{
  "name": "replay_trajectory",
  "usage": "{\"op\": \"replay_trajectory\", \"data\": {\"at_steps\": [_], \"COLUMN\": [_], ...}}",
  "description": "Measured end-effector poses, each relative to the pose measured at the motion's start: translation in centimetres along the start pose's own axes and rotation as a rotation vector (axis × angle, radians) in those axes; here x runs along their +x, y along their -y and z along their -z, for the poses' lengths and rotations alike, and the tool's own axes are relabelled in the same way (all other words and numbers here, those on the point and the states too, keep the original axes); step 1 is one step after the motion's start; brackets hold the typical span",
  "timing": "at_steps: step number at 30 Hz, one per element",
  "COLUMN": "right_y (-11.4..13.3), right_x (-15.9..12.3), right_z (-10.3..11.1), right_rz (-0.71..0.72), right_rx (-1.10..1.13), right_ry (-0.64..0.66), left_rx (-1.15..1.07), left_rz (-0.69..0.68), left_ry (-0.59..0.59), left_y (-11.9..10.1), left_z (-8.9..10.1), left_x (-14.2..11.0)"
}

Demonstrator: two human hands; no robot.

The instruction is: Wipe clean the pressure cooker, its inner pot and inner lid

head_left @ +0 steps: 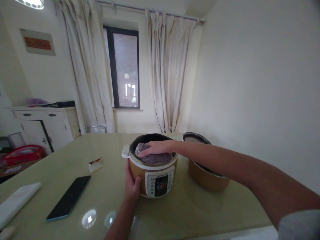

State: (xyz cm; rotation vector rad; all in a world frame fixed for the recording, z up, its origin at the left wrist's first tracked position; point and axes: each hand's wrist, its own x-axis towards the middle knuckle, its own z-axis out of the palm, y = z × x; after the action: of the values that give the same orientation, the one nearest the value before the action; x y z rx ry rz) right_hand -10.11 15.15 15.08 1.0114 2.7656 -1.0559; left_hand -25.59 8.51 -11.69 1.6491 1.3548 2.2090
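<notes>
An electric cooker (140, 168) with a white control panel stands on the table, its top uncovered and its dark inside showing. My left hand (132, 183) is closed against the cooker's left side, thumb toward the front and fingers around the wall. A greyish-purple cloth (157, 158) lies bunched at the cooker's mouth. Over it my right hand (157, 147) rests with its fingers on the cloth, holding it against the inside of the rim. Just right of the cooker is a brown pot (208, 178) with a metal rim, partly hidden under my right forearm.
On the left of the glossy table (107, 193) lie a black phone (70, 198), a white flat object (18, 201) and a small white packet (95, 165). Behind stand a white cabinet (55, 128) and a red basket (23, 155). A wall rises beyond the table's right side.
</notes>
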Motion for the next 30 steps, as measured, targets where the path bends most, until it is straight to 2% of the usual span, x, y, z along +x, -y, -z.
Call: {"op": "replay_trajectory", "data": {"at_steps": [2,4,7,10,13,15,18,21,24,27,30], "right_y": [-0.8,-1.2,-0.5,1.6,3.7,4.3,3.7,1.8,0.0,-1.0,-1.8], "right_x": [-2.2,-3.5,-3.2,-0.7,1.8,2.4,1.2,-1.3,-3.2,-2.9,-0.5], "right_z": [1.5,2.5,1.8,-1.2,-4.0,-4.8,-4.3,-2.7,-1.3,-0.8,-1.0], "right_rz": [0.038,0.093,0.182,0.204,0.09,0.049,0.114,0.2,0.118,-0.006,0.028], "right_rx": [-0.118,-0.252,-0.335,-0.389,-0.396,-0.396,-0.426,-0.444,-0.394,-0.298,-0.249], "right_ry": [0.087,0.1,0.05,-0.15,-0.391,-0.453,-0.415,-0.287,-0.163,-0.134,-0.188], "left_rx": [0.007,0.01,0.007,0.005,0.007,0.007,0.01,0.002,0.01,0.143,0.319], "left_rz": [0.021,0.03,0.014,0.01,0.023,0.022,0.021,0.035,0.038,0.002,-0.098], "left_ry": [0.005,0.002,-0.016,-0.022,-0.016,-0.007,0.003,0.008,0.019,0.005,-0.152], "left_y": [0.1,0.1,0.0,0.0,0.0,0.1,0.1,0.4,0.7,0.1,-2.7], "left_z": [0.0,0.0,-0.1,-0.2,-0.1,0.1,0.2,0.4,0.5,0.7,1.0], "left_x": [-0.1,-0.1,0.0,0.0,0.1,0.1,0.1,0.1,0.1,-0.3,-0.5]}}
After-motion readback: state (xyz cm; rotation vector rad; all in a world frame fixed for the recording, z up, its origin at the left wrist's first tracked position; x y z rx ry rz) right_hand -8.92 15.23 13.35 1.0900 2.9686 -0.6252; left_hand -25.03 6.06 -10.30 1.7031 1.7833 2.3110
